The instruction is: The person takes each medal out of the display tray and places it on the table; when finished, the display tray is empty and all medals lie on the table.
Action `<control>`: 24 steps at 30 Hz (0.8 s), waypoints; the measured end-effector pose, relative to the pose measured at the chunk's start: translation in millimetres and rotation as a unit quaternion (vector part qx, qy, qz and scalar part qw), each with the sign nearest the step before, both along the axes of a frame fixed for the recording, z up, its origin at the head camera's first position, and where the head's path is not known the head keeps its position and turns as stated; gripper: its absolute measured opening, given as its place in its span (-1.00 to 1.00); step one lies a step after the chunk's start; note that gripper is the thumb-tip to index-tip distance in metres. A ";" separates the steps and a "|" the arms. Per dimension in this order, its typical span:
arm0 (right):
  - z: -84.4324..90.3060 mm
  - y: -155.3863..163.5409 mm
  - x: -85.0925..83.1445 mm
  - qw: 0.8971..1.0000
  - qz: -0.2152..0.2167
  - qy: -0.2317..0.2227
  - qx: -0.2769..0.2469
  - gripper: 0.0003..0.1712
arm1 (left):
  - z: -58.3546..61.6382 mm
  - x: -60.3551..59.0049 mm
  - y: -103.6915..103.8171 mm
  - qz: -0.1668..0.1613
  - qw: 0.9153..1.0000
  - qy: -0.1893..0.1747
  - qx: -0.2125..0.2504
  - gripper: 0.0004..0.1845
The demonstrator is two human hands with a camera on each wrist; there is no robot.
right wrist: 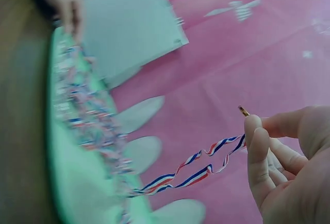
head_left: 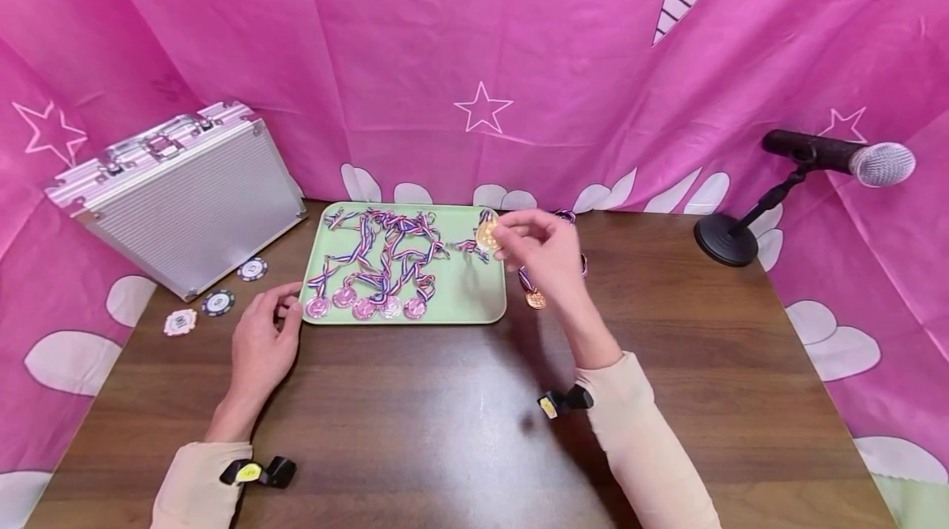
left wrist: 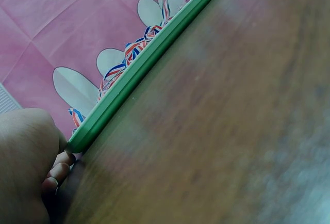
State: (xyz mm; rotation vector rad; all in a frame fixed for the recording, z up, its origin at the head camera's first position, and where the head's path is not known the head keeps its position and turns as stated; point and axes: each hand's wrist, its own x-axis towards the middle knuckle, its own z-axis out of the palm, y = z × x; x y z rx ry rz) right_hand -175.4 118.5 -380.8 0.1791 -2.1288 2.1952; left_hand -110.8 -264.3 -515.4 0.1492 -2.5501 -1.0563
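Gold medal [head_left: 487,233] in right hand [head_left: 541,253] grip, above tray [head_left: 474,298]

Staged recording booth: pink backdrop [head_left: 415,43], mic [head_left: 838,156] on table [head_left: 445,414].

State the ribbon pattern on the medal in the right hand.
Red, white and blue stripes on the ribbon, clearest in the right wrist view, trailing from the right hand.

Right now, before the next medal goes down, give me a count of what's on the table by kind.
Medals lying in the green tray: 5
Gold medal pinched in the right hand: 1
Bronze medal on the table beside the tray: 1
Poker chips near the left hand: 3
Aluminium case: 1
Microphone on stand: 1
Total: 13, counting the tray
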 end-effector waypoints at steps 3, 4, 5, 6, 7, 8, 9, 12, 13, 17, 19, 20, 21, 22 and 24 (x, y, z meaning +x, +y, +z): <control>22.0 12.5 4.7 0.999 -0.015 0.031 -0.018 -0.83 | -0.2 0.1 0.1 0.000 1.000 -0.002 0.000 -0.67; 29.0 17.1 7.1 0.999 -0.024 0.040 -0.025 -0.85 | -0.2 0.1 0.0 0.000 1.000 -0.003 -0.001 -0.67; 35.8 21.9 9.8 0.998 -0.032 0.051 -0.035 -0.87 | -0.1 0.0 -0.1 -0.001 1.000 -0.003 -0.001 -0.67; 42.4 26.6 12.3 0.996 -0.040 0.061 -0.047 -0.88 | -0.2 -0.1 -0.2 -0.002 1.000 -0.004 -0.001 -0.67; 48.9 31.2 14.5 0.994 -0.048 0.072 -0.060 -0.87 | -0.1 -0.2 -0.4 -0.002 1.000 -0.004 -0.001 -0.67; 54.5 36.0 15.8 0.992 -0.055 0.085 -0.072 -0.85 | -0.1 -0.3 -0.6 -0.002 1.000 -0.004 -0.002 -0.66; 59.5 40.9 16.5 0.990 -0.063 0.096 -0.082 -0.84 | 0.1 -0.2 -0.8 -0.002 1.000 -0.004 -0.001 -0.66; 68.8 56.5 12.9 0.985 -0.090 0.115 -0.096 -0.84 | 0.0 0.2 -1.4 0.000 1.000 -0.004 0.000 -0.67; 69.9 61.9 9.3 0.983 -0.102 0.120 -0.093 -0.85 | -0.1 0.4 -1.5 0.001 1.000 -0.003 0.001 -0.66; 64.8 84.7 -9.3 0.977 -0.142 0.126 -0.098 -0.85 | -1.3 0.6 -1.5 0.003 1.000 -0.007 0.000 -0.66; 57.5 95.7 -16.0 0.972 -0.160 0.135 -0.105 -0.83 | -1.8 0.3 -1.0 0.000 1.000 -0.009 -0.001 -0.66; 52.4 100.6 -18.1 0.970 -0.168 0.137 -0.110 -0.83 | -2.1 0.0 -0.9 -0.001 1.000 -0.009 -0.001 -0.66; 46.1 104.9 -19.4 0.968 -0.175 0.138 -0.111 -0.84 | -1.9 -0.2 -0.7 -0.002 1.000 -0.009 -0.001 -0.66; 38.2 108.9 -20.0 0.968 -0.180 0.135 -0.113 -0.84 | -1.6 -0.2 -0.3 -0.002 1.000 -0.008 0.000 -0.66; 18.6 115.4 -19.1 0.969 -0.190 0.112 -0.109 -0.84 | -0.7 -0.4 0.1 -0.002 1.000 -0.006 0.002 -0.66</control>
